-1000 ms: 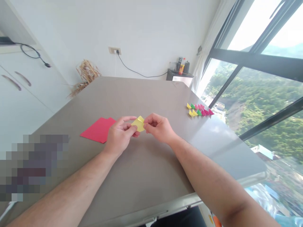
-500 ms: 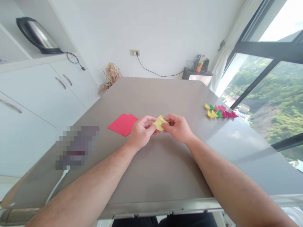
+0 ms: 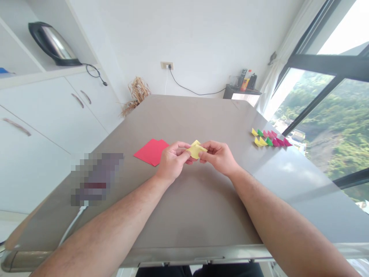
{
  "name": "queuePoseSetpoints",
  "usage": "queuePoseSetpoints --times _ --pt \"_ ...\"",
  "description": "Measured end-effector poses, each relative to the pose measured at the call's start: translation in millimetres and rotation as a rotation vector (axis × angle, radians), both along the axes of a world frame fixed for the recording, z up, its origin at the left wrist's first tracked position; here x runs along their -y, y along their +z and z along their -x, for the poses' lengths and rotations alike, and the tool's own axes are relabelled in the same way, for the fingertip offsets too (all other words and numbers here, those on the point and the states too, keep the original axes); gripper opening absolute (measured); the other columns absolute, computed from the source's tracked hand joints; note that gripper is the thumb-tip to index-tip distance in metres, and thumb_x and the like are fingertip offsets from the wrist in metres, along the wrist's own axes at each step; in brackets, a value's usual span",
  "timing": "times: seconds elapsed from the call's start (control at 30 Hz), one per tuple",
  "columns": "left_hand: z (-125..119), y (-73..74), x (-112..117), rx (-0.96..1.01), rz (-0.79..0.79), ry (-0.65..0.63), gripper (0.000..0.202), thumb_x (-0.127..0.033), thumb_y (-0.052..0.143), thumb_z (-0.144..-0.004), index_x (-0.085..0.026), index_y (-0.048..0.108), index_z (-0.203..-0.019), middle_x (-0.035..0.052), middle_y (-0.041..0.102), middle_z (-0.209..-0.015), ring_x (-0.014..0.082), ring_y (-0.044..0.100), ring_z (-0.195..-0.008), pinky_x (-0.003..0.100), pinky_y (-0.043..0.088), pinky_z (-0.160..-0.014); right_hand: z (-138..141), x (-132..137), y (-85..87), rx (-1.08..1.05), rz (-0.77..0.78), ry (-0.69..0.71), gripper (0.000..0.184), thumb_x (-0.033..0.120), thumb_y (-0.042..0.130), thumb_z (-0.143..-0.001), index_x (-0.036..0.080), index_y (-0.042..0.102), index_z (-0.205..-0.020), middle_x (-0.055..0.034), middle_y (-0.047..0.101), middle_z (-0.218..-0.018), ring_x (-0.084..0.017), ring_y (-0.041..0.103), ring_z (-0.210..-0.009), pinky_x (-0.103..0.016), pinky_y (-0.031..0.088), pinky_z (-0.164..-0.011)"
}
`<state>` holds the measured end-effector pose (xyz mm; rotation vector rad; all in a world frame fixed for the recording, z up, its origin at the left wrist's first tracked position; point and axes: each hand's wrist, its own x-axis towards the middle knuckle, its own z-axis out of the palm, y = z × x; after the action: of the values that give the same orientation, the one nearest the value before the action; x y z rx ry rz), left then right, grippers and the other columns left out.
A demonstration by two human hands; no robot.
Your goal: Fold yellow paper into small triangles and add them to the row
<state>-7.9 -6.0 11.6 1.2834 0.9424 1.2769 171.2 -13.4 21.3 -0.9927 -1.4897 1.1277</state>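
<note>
Fingers (image 3: 182,145) of the left hand (image 3: 172,161) and right hand (image 3: 221,157) pinch one small folded yellow paper (image 3: 195,151) from either side, over the gray surface (image 3: 196,215). Both forearms (image 3: 115,223) angle inward, thumbs uppermost. Overlapping red paper (image 3: 150,152) lies beside the left hand. Farther right stand two rows of folded pieces (image 3: 269,142): three yellow, two green, several pink.

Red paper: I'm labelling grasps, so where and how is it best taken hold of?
Probably pinch the red paper at its left corner, coming from the left and easing under the edge. It looks flat on the table, so its edges offer the grip; the left hand, holding the yellow paper, hides its right end.
</note>
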Motion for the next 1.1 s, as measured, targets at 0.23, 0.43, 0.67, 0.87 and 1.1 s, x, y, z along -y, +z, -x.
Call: queuePoseSetpoints --times 0.23,0.43,0.67,0.87,1.1 --pt "2.2 2.2 0.2 0.0 0.001 0.028 0.02 -0.029 0.075 -0.077 -0.019 0.066 -0.092 0.0019 0.077 -0.074 0.0207 0.074 -0.068 0.031 0.059 -0.062 -1.7 -1.1 0.9 -0.062 0.042 0.01 0.019 0.028 0.07 -0.079 0.018 0.078 -0.093 -0.0033 0.075 -0.076 -0.017 0.07 -0.071 -0.033 0.057 -0.069" --pt "3.1 -1.0 -0.6 -0.017 -0.033 0.014 0.02 -0.029 0.074 -0.079 -0.019 0.067 -0.094 0.0024 0.078 -0.078 0.0213 0.075 -0.072 0.032 0.06 -0.065 0.4 0.1 2.5 -0.065 0.059 -0.017 0.024 0.021 0.063 -0.077 0.02 0.08 -0.095 -0.0031 0.076 -0.079 -0.018 0.071 -0.074 -0.032 0.057 -0.069" --pt "3.7 0.5 0.7 -0.018 -0.052 -0.001 0.02 -0.028 0.075 -0.078 -0.019 0.066 -0.094 0.0025 0.078 -0.077 0.0224 0.076 -0.073 0.033 0.06 -0.067 0.4 0.1 2.5 -0.034 0.022 -0.014 0.025 0.02 0.061 -0.077 0.02 0.079 -0.094 -0.003 0.076 -0.081 -0.017 0.071 -0.074 -0.031 0.056 -0.069" --pt "4.0 -0.1 0.9 -0.025 -0.046 -0.001 0.021 -0.03 0.074 -0.078 -0.019 0.067 -0.094 0.0028 0.078 -0.078 0.0231 0.076 -0.075 0.034 0.06 -0.067 -1.5 0.0 2.4 -0.027 0.012 0.01 0.026 0.019 0.06 -0.078 0.02 0.079 -0.096 -0.0027 0.076 -0.082 -0.017 0.07 -0.075 -0.031 0.057 -0.071" --pt "3.1 2.6 2.3 -0.015 -0.014 0.003 0.02 -0.029 0.074 -0.077 -0.019 0.068 -0.093 0.0039 0.078 -0.08 0.0234 0.076 -0.075 0.034 0.06 -0.067 -1.0 1.0 0.9 -0.023 0.017 -0.014 0.026 0.021 0.061 -0.077 0.02 0.08 -0.095 -0.0028 0.076 -0.082 -0.017 0.07 -0.074 -0.032 0.057 -0.071"
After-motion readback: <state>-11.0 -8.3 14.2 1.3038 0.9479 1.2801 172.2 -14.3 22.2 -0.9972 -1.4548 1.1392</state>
